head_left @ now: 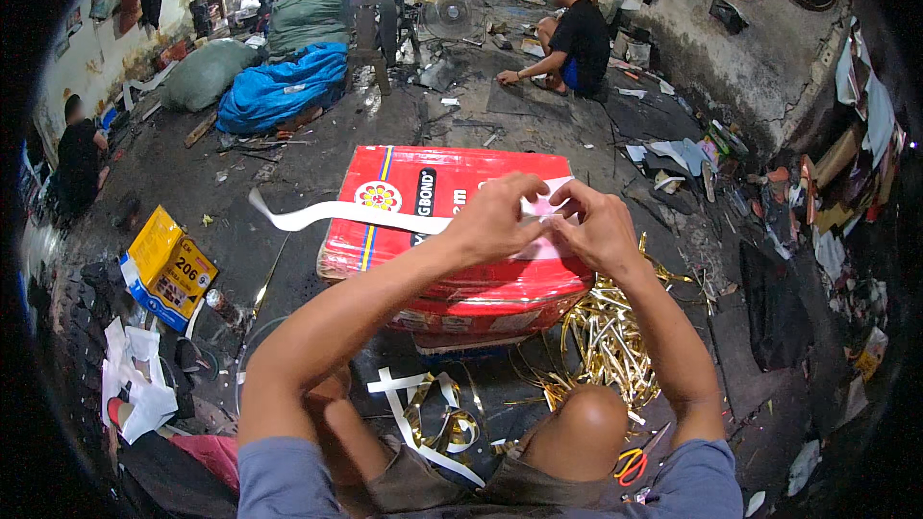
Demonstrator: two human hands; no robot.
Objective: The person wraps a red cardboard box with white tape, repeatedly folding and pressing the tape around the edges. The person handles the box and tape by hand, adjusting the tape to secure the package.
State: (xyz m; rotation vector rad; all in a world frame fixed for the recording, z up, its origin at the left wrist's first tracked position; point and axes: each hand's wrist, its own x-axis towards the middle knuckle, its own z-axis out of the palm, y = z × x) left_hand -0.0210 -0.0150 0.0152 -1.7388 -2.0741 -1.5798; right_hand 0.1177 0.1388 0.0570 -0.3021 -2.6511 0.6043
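In front of me stands a red cardboard box [361, 255] wrapped in clear film. A long white strip [332, 212] lies across its top; its loose end curls past the left edge, and its other part runs under my left hand [495, 216]. My left fingers are closed in a pinch over the box's right part. Close beside it, my right hand [598, 228] is pinched too, fingertips almost meeting the left ones. Pale material shows between the fingertips, apparently the strip, though the fingers partly cover it. A pinkish-white patch [540, 249] shows below the hands.
Gold strips [615, 346] are heaped right of the box; orange-handled scissors [632, 466] lie by my right knee. White and gold strips [409, 418] lie between my legs. A yellow carton [171, 267] sits left. Further off are a blue bundle [284, 86], a fan [449, 14] and a seated person [577, 38].
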